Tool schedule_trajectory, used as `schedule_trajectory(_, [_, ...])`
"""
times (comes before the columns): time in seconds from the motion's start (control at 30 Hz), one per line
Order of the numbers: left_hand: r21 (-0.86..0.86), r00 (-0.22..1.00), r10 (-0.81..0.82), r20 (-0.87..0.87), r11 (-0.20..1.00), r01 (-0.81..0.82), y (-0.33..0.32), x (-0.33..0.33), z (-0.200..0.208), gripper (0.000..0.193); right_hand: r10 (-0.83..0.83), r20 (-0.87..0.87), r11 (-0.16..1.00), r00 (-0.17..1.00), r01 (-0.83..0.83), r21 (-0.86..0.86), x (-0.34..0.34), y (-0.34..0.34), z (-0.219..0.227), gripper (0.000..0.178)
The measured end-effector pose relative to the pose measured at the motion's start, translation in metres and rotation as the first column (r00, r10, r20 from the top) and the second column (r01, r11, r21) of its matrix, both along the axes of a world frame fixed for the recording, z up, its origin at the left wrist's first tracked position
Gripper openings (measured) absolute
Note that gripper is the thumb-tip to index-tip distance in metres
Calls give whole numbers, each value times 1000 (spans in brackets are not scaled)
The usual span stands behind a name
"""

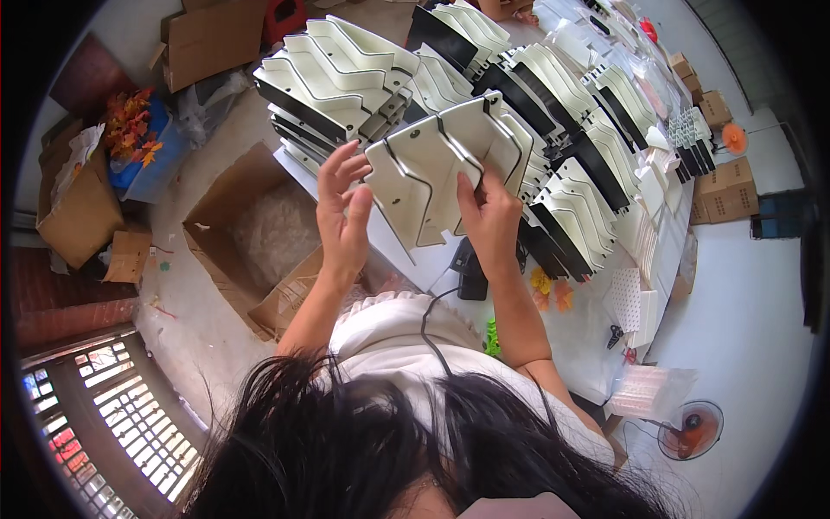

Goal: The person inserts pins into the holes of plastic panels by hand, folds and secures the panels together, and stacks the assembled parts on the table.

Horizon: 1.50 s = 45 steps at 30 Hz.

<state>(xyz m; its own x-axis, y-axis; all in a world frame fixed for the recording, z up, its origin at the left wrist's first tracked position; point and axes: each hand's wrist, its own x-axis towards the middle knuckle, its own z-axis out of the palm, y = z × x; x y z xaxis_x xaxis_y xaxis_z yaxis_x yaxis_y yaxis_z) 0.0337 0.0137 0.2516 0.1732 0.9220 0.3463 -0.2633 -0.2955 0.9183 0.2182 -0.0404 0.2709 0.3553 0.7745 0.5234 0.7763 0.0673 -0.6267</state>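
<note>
In front of me, tilted, is a cream-white moulded tray with zigzag dividers edged in black and small dark holes. My right hand pinches the lower edge of one divider between thumb and fingers. Beside the tray's left edge, my left hand is raised with its fingers apart, holding nothing. Whether a fingertip touches the edge cannot be made out. Just beyond stands a stack of similar trays, and more stacked trays fill the table to the right.
A cardboard box with clear plastic inside stands on the floor at left. A black device with a cable lies near my right forearm. Scissors rest on the white table. An orange fan stands at lower right.
</note>
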Motion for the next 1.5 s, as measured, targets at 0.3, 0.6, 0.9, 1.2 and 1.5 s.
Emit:
schedule_trajectory(0.3, [309,965,85,-246,951,-5,19,-2,61,39,60,51,997,997,-57,-57,1,2,-3,25])
schedule_trajectory(0.6, [670,480,493,-726,662,334,49,18,80,21,136,109,990,985,-132,-46,-1,3,-4,20])
schedule_trajectory(0.9, [686,586,387,-712,562,462,62,22,88,14,157,-1,968,988,-154,-199,7,-5,3,23])
schedule_trajectory(1.2, [797,630,494,-599,295,527,46,23,85,29,179,64,983,982,-176,-49,11,-8,2,23])
schedule_trajectory(1.5, [823,558,626,-545,269,501,44,15,68,19,162,288,986,944,-170,0,8,-14,2,27])
